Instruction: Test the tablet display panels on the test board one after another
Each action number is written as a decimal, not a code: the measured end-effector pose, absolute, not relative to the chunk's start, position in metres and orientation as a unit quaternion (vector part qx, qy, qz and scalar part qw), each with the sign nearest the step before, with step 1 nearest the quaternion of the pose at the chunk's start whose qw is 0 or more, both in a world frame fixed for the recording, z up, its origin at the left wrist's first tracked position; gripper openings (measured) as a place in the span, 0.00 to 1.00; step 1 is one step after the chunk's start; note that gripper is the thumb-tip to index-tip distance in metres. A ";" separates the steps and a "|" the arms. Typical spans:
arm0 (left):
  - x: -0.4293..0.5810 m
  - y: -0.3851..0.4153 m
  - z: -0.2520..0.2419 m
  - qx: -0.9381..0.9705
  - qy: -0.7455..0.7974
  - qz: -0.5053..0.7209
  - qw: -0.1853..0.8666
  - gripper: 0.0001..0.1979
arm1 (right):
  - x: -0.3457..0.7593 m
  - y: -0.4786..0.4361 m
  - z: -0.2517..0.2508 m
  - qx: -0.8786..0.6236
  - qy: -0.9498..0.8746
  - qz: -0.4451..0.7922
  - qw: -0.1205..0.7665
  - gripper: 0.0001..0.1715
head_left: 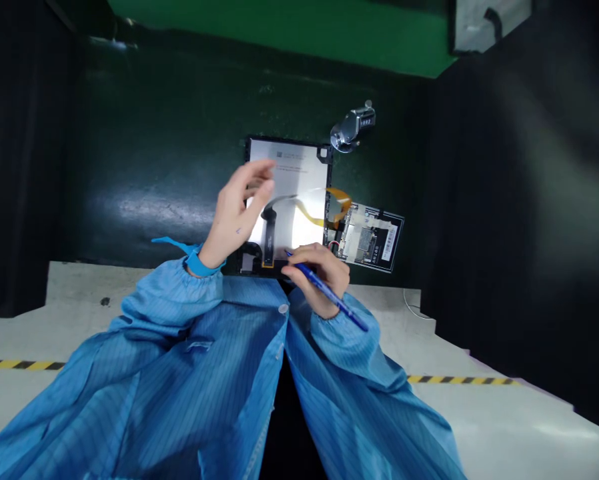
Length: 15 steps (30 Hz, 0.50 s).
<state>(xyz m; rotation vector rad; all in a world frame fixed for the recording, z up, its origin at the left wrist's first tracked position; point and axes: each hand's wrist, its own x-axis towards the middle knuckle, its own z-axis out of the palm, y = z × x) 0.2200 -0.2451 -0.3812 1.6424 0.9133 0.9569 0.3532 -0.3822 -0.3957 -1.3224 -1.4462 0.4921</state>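
Note:
An opened tablet-like panel [299,180] with a shiny silver back lies on the dark mat. An orange flex cable [337,200] links it to a small circuit board [369,237] at its right. My left hand [237,213] hovers over the panel's left side, fingers stretched and slightly blurred, holding nothing that I can see. A blue wrist strap [199,261] circles that wrist. My right hand [319,273] rests at the panel's near edge, fingers closed round a blue pen-like tool [329,293] whose tip points at the panel's lower middle.
A shiny metal fixture [352,127] stands just beyond the panel's far right corner. Dark walls close in at left and right. The pale floor below shows yellow-black hazard tape [459,380]. Blue smock sleeves fill the foreground.

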 end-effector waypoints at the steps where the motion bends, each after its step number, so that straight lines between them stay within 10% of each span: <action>1: 0.216 -0.243 -0.381 0.668 0.388 0.413 0.483 0.16 | 0.353 -0.383 -0.394 -0.529 -0.653 0.200 0.503 0.05; 7: 0.183 -0.233 -0.377 0.620 0.431 0.456 0.471 0.12 | 0.340 -0.386 -0.408 -0.515 -0.822 0.081 0.231 0.28; 15: 0.174 -0.253 -0.379 0.426 0.485 0.491 0.585 0.18 | 0.358 -0.408 -0.385 -0.477 -0.804 -0.083 0.345 0.21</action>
